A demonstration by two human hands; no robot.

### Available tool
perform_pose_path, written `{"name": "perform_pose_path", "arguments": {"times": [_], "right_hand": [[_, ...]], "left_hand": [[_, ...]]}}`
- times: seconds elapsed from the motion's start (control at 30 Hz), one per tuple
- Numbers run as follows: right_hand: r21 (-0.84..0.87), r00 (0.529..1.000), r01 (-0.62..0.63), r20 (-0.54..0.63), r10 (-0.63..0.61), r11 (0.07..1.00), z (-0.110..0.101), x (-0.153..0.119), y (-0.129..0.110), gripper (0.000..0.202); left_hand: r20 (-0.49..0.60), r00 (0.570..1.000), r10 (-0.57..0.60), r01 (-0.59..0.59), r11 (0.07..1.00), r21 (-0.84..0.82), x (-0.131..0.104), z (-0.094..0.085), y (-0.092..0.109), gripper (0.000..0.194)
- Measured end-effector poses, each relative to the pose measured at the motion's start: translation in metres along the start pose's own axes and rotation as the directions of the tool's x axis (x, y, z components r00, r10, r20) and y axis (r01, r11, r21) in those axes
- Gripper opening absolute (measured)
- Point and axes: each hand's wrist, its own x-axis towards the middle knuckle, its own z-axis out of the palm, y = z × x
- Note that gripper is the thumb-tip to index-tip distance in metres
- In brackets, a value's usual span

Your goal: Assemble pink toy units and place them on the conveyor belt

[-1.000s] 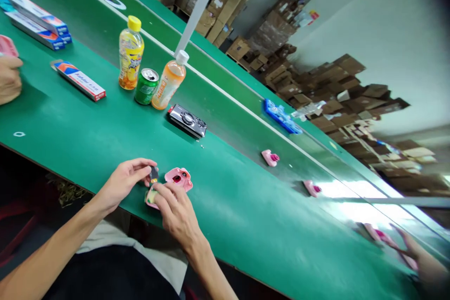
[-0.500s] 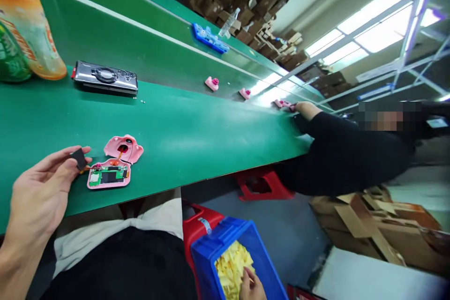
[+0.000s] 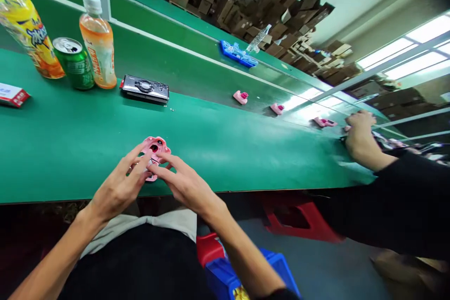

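Observation:
An opened pink toy camera casing [image 3: 150, 142] lies on the green bench in front of me, its upper half with a dark round lens facing up. My left hand [image 3: 117, 187] closes round the casing's left side, fingers bent over it. From the right, my right hand [image 3: 188, 185] reaches in, thumb and fingertips drawn together over the lower half. A small pale piece shows between the fingertips; its kind cannot be made out. Fingers cover most of the lower half and the circuit board. The dark flat block on wires is not visible now.
Behind the casing lies a phone [image 3: 145, 89]. To its left stand an orange drink bottle [image 3: 98, 51], a green can [image 3: 74, 65] and a yellow bottle [image 3: 33, 33]. Pink camera parts [image 3: 241, 97] line the bench beyond. A co-worker's arm [image 3: 365, 143] is at right; a blue bin [image 3: 225, 272] sits below.
My right hand has left the blue bin of yellow pieces and come up to the casing. My left hand has moved from beside the casing onto it. The view has shifted left.

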Motion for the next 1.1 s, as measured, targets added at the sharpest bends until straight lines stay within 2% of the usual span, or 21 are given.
{"name": "perform_pose_path", "arguments": {"times": [0.07,0.13,0.23,0.33,0.37,0.43,0.53,0.67,0.73,0.87,0.93,1.0,1.07,1.1], "right_hand": [[-0.021,0.984,0.173,0.043,-0.172,0.985,0.000,0.027,0.003,0.032],[-0.047,0.978,0.208,0.010,-0.208,0.977,0.003,0.031,0.005,0.021],[-0.026,0.984,0.161,-0.078,-0.163,0.987,0.008,0.022,0.002,0.017],[0.118,0.983,0.102,-0.166,-0.081,0.988,0.010,0.014,-0.005,0.011],[0.170,0.983,0.074,-0.177,-0.044,0.983,0.010,0.013,-0.007,0.010],[0.243,0.986,0.003,-0.162,0.038,0.970,0.008,0.011,-0.012,0.023],[0.278,0.989,-0.107,-0.067,0.130,0.955,0.006,0.008,-0.016,0.040],[0.323,0.983,-0.151,-0.054,0.177,0.934,0.010,0.004,-0.015,0.029],[0.349,0.978,-0.153,-0.080,0.193,0.924,0.012,0.002,-0.014,0.029],[0.309,0.976,-0.170,-0.078,0.203,0.936,0.012,0.001,-0.014,0.033],[0.290,0.981,-0.165,-0.050,0.187,0.943,0.010,0.000,-0.012,0.034],[0.291,0.982,-0.162,-0.047,0.184,0.943,0.008,-0.001,-0.010,0.031],[0.301,0.977,-0.174,-0.067,0.203,0.938,0.007,-0.002,-0.007,0.026],[0.308,0.973,-0.182,-0.079,0.215,0.934,0.007,-0.002,-0.006,0.024]], "left_hand": [[0.030,0.999,0.027,-0.028,0.998,0.049,0.000,-0.001,0.001,0.076],[0.042,0.999,0.006,-0.008,0.998,0.064,-0.003,-0.003,0.003,0.075],[0.015,0.995,-0.103,0.103,0.993,-0.060,-0.011,-0.003,0.006,0.071],[-0.017,0.983,-0.184,0.177,0.964,-0.199,-0.018,-0.001,0.008,0.071],[-0.018,0.984,-0.178,0.170,0.961,-0.218,-0.019,-0.001,0.008,0.072],[-0.005,0.992,-0.122,0.118,0.967,-0.225,-0.019,-0.001,0.007,0.076],[0.039,0.999,0.006,0.003,0.979,-0.202,-0.018,-0.003,0.004,0.080],[0.123,0.986,0.112,-0.087,0.977,-0.195,-0.019,-0.004,-0.002,0.084],[0.125,0.987,0.099,-0.071,0.975,-0.209,-0.020,-0.003,-0.002,0.083],[0.101,0.994,-0.032,0.062,0.948,-0.311,-0.021,-0.001,0.000,0.080],[0.146,0.986,-0.083,0.128,0.934,-0.332,-0.019,-0.003,0.000,0.078],[0.255,0.963,-0.084,0.163,0.938,-0.306,-0.016,-0.008,-0.002,0.075],[0.335,0.939,-0.080,0.162,0.961,-0.225,-0.013,-0.013,-0.006,0.073],[0.340,0.936,-0.093,0.158,0.973,-0.168,-0.012,-0.014,-0.008,0.068]]}}
